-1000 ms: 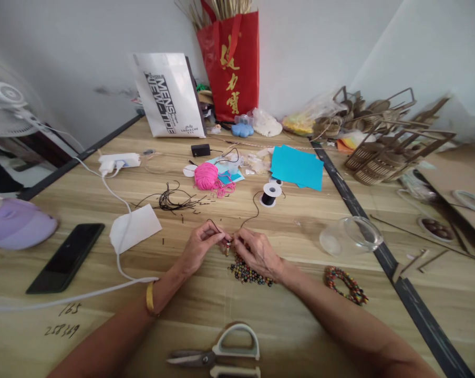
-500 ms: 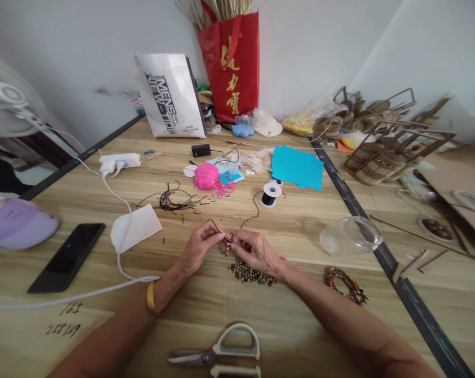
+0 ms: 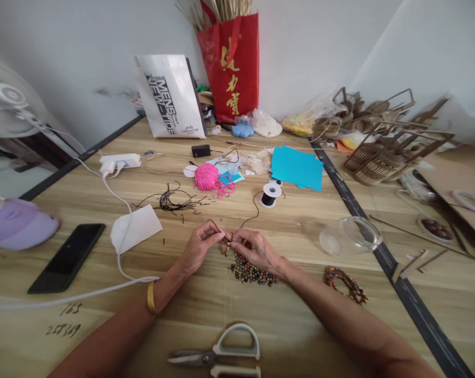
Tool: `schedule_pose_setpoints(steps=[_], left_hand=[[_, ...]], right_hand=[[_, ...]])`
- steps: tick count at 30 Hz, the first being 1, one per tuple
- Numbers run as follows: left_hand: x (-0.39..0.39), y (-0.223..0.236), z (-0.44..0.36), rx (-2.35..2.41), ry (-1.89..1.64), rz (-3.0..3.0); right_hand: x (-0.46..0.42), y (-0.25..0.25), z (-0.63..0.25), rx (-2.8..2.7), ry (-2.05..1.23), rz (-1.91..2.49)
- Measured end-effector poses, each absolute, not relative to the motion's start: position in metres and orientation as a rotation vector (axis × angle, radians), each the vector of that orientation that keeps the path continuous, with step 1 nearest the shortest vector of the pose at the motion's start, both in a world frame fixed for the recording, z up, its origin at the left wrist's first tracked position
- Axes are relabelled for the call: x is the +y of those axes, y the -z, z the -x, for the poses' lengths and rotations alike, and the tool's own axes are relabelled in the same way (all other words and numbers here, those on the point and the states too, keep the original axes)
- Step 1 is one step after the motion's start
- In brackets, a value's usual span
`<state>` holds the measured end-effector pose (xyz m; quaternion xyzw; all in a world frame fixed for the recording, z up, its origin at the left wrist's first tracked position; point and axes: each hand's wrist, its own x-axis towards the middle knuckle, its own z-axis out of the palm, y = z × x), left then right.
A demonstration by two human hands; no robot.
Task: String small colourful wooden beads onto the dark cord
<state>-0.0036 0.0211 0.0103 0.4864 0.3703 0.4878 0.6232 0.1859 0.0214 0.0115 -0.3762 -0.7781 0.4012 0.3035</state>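
Observation:
My left hand [image 3: 203, 242] pinches a thin black cord, its fingertips meeting those of my right hand [image 3: 258, 250], which is closed on the same cord. A short string of beads [image 3: 227, 249] hangs between the two hands. Just under my right hand lies a pile of small multicoloured beads [image 3: 253, 273]. From the right hand the cord [image 3: 256, 211] runs back to a white spool [image 3: 269, 195] wound with black cord. Scissors with white handles [image 3: 237, 346] lie close to me. To the right rests a coil of strung beads [image 3: 346, 285].
A glass jar [image 3: 351, 235] lies on its side at the right. On the left are a phone [image 3: 66, 258], a white card [image 3: 137, 228] and a white cable [image 3: 121, 257]. Behind stand pink yarn [image 3: 206, 176], black cord scraps [image 3: 176, 199] and blue sheets [image 3: 296, 168].
Both hands stay in nearly the same place. The hanging beads between them have shifted very slightly.

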Motion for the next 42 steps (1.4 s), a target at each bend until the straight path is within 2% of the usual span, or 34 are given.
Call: schedule_pose_setpoints(steps=[7,16,26,38,42], left_hand=[[0.019,-0.011,0.001,0.83,-1.077,-1.136],[0.02,-0.018,-0.003,1.002,-0.942,-1.326],[0.023,-0.017,-0.001,1.093,-0.936,-1.314],[0.027,-0.012,0.005,1.069,-0.98,-1.228],[0.027,-0.013,0.005,1.066,-0.975,-1.311]], right_hand=[[0.018,-0.021,-0.185,-2.203,-0.839,0.974],[0.018,-0.008,-0.183,-2.397,-0.378,0.963],[0.02,-0.008,-0.187,-2.443,-0.265,0.861],[0.021,-0.004,-0.19,-2.346,-0.353,0.824],[0.02,-0.004,-0.191,-2.345,-0.244,0.773]])
